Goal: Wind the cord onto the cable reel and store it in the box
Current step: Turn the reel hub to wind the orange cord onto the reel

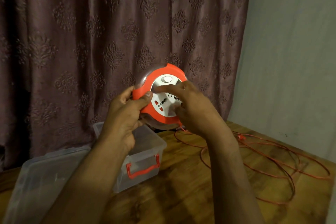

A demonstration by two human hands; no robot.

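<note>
- The left hand (125,112) grips the orange rim of the cable reel (161,94) at its left edge, thumb curled over the front, fingers wrapped behind.
- The right hand (190,103) lies across the reel's white socket face; its blurred fingers are bent against the face, and whether they pinch anything cannot be told.
- The reel is held in the air, face toward the person, above the far end of the box (145,152).
- The clear box with its red handle stands open on the wooden table (181,178), below the left forearm; its lid (41,178) lies just beside it on the left.
- The orange cord (269,165) hangs from the reel's lower edge and sprawls in loose loops over the table to the right, well apart from the box.
- A patterned curtain (109,32) hangs behind.
</note>
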